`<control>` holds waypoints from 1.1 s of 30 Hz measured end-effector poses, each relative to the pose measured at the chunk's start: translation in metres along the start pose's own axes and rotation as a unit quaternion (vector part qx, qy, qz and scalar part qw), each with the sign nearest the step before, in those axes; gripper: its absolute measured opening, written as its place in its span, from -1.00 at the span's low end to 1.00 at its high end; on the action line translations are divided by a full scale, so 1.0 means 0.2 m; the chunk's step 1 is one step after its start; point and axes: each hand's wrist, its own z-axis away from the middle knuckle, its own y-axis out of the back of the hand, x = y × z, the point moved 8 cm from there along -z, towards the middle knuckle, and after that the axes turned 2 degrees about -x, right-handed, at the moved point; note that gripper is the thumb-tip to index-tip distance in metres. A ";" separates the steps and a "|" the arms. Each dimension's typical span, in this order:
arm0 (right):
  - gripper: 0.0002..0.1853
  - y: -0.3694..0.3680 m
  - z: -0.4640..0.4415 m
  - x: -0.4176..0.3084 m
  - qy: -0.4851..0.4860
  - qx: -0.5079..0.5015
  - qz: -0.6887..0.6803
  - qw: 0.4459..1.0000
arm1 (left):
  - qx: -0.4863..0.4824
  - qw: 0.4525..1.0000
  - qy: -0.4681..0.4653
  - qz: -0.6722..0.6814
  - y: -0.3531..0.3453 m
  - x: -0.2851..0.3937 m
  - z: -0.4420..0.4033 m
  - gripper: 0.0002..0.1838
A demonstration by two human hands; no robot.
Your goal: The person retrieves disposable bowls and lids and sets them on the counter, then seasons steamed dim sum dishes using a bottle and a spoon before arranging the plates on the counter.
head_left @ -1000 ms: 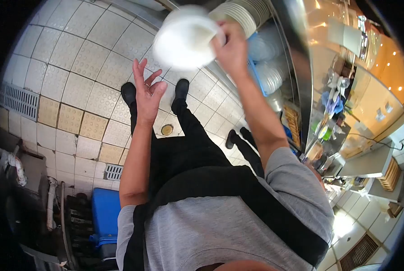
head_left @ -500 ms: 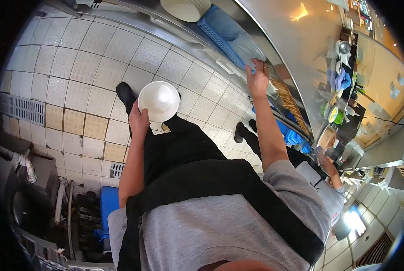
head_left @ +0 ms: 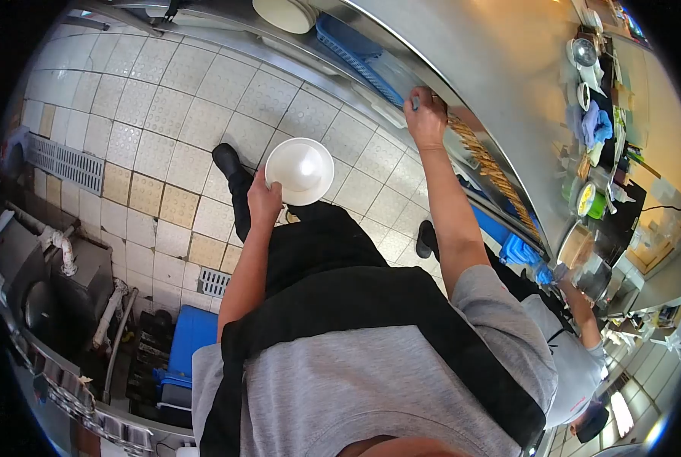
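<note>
While left fingers (head_left: 276, 190) pinch its rim (head_left: 301, 143), bowl (head_left: 300, 170) protrudes.

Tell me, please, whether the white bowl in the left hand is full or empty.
Empty: the white bowl in the left hand shows only its bare inside.

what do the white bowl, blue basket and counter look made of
White bowl: plastic or glazed ceramic, can't tell which; smooth, with a soft sheen inside. Blue basket: probably moulded plastic, fairly matt, with a slotted wall. Counter: likely satin stainless steel, from its grey, blurred reflections.
</note>
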 end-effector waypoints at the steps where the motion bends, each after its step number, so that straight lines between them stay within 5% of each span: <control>1: -0.77 -0.02 0.00 0.02 -0.019 -0.026 0.014 0.999 | -0.003 1.000 0.007 -0.004 0.00 0.02 0.02 -0.56; 4: -0.76 -0.07 0.00 0.09 -0.051 -0.069 0.000 0.996 | 0.005 1.000 0.004 -0.018 0.01 0.05 0.05 -0.56; 10: -0.66 -0.05 -0.03 -0.01 0.026 0.036 -0.009 0.999 | 0.019 0.999 -0.015 -0.040 0.02 0.09 0.05 -0.54; 16: -0.66 -0.07 -0.07 -0.11 0.059 0.026 0.034 0.997 | 0.009 0.999 -0.012 -0.047 -0.02 0.02 0.04 -0.52; 22: -0.70 -0.03 -0.09 -0.07 -0.027 0.003 -0.050 0.998 | 0.030 0.996 -0.034 -0.075 -0.01 0.05 0.05 -0.53; 26: -0.67 0.11 0.06 -0.04 -0.101 -0.008 -0.238 0.966 | 0.039 0.993 -0.056 -0.097 0.04 0.14 0.10 -0.54; 28: -0.68 0.16 0.20 -0.15 -0.021 -0.033 -0.290 0.956 | 0.048 0.991 -0.075 -0.096 0.04 0.11 0.07 -0.53; 30: -0.69 0.36 0.35 -0.33 0.004 -0.063 -0.433 0.899 | 0.043 0.986 -0.100 -0.126 0.07 0.23 0.12 -0.50; 33: -0.53 0.51 0.47 -0.46 -0.112 -0.170 -0.665 0.719 | 0.017 0.976 -0.159 -0.145 0.12 0.55 0.31 -0.49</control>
